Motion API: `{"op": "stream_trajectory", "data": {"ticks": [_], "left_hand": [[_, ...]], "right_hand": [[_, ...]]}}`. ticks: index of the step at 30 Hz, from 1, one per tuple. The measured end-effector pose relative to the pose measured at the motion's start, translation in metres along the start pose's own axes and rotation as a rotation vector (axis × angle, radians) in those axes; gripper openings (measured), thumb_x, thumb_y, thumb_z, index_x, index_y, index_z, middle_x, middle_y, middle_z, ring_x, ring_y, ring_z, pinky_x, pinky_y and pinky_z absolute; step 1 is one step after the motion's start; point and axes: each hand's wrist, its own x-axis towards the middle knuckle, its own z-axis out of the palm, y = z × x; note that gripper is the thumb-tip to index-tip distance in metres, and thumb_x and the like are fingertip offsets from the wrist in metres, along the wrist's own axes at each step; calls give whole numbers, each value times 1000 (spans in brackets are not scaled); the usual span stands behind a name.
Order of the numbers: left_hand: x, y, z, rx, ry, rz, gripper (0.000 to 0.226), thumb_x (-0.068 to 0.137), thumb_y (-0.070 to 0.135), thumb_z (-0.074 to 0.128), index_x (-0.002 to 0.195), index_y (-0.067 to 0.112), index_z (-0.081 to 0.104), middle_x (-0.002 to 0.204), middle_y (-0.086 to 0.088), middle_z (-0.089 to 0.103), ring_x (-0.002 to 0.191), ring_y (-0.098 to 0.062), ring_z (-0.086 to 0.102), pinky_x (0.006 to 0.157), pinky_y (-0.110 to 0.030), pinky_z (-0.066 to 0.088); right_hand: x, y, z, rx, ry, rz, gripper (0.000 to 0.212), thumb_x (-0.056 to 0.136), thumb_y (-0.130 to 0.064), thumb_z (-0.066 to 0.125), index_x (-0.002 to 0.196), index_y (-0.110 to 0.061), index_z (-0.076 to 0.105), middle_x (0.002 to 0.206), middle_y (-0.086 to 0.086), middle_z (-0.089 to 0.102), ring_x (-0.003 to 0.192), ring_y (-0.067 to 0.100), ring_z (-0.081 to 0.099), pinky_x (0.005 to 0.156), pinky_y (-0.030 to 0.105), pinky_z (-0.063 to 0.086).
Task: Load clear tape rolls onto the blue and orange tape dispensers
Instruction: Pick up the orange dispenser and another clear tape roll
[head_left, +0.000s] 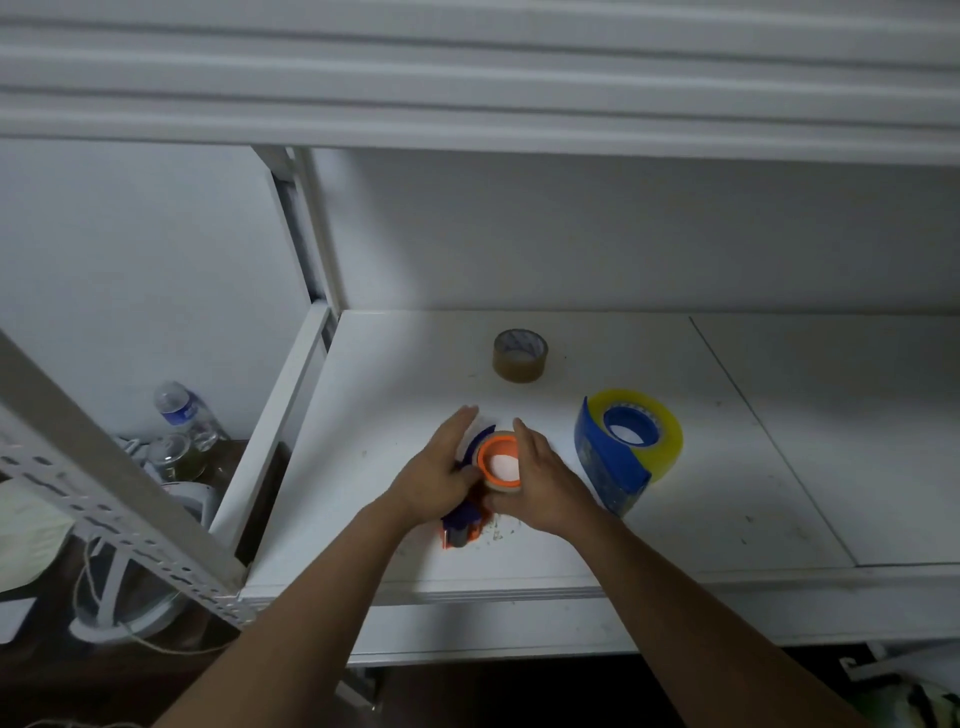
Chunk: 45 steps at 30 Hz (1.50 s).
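An orange tape dispenser (500, 460) with dark blue parts lies on the white shelf (727, 493), a clear tape roll around its orange hub. My left hand (441, 467) holds the dispenser's left side, fingers stretched along it. My right hand (540, 478) cups the roll from the right. To the right lies the blue tape dispenser (618, 462) with a yellowish clear tape roll (667, 431) seated on its blue hub. A brown tape roll (519, 356) stands further back.
The shelf's white upright post (311, 228) rises at the back left. Left of the shelf, lower down, are a plastic water bottle (184, 413), a glass jar (174, 457) and a perforated metal bar (114, 514). Small debris lies by the shelf's front edge.
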Motion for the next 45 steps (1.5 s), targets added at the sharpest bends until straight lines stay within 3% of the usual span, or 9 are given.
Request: {"op": "stream_trajectory", "data": {"ticks": [4,10,14,20,23,28,36,40,45], "left_hand": [[4,-5,-5,-437,-52,-270,61,96,33,53,150,28,26,151,3,36,134,-22,41,107,-35,39],[8,-13,1,-619,-52,-234,38,91,46,54,126,29,57,118,-3,67,108,-21,63,91,-33,51],[7,-23,4,-694,61,-197,45,86,62,55,114,27,62,105,-3,68,98,-16,63,94,-35,48],[2,-18,8,-660,186,-273,55,95,53,43,143,26,34,134,1,49,117,-16,52,82,-21,46],[6,-22,9,-680,184,-297,63,91,57,50,143,24,33,136,1,47,122,-23,49,93,-32,47],[4,-23,7,-810,153,-255,36,88,42,60,110,15,57,94,-10,59,86,-24,54,80,-35,48],[3,-19,0,-912,169,-273,43,90,36,63,115,1,58,85,-13,53,73,-20,56,68,-26,52],[5,-21,5,-948,232,-265,34,84,38,68,99,8,66,78,-10,51,76,-24,51,77,-37,44],[8,-25,11,-886,386,-253,20,94,27,57,95,8,63,63,1,50,61,-15,53,69,-34,44]], "right_hand": [[1,-2,2,8,1,-40,115,71,-55,75,152,-25,0,159,1,14,142,23,26,106,38,37],[0,-8,6,39,118,-164,115,70,-55,75,153,-24,1,158,-3,17,141,16,27,103,31,38],[0,-7,10,32,165,-163,114,69,-58,75,151,-27,1,156,-4,20,140,16,29,104,33,40],[-3,1,11,68,242,-89,114,66,-55,78,150,-24,7,151,-1,24,133,20,38,98,33,47],[-3,-2,15,76,284,-52,113,66,-54,79,150,-23,9,148,-1,22,128,20,41,93,29,47],[2,-9,16,166,327,45,101,67,-52,78,145,-23,19,140,-1,26,120,19,45,86,27,49],[17,-9,-2,656,510,205,85,76,-49,73,146,-25,29,145,0,33,128,19,39,95,34,41],[23,-4,-15,483,545,236,104,68,-68,68,149,-22,21,151,6,32,139,30,31,107,50,38],[45,-6,-43,-172,562,89,99,76,-61,65,146,-3,26,136,20,48,119,40,47,96,44,41]]}}
